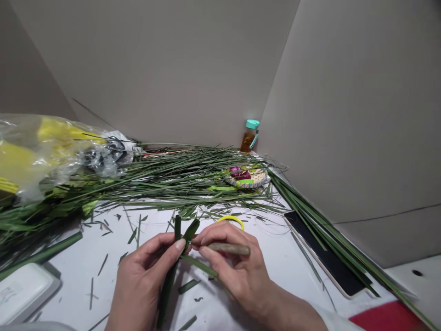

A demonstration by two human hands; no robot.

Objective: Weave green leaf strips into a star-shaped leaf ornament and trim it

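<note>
Near the bottom centre, my left hand pinches crossed green leaf strips between thumb and fingers. Two short leaf ends stand up above the thumb, and a longer strip hangs down below. My right hand is closed round a small tool with a brownish handle. The tool's thin tip meets the leaf crossing beside my left thumb; its very end is hidden. Another green strip runs from the crossing under my right hand.
Long green leaves cover the table's back. Behind my right hand lies a yellow ring. A woven tray, bottle, phone, plastic bag and white box surround the work area. Leaf scraps litter the white surface.
</note>
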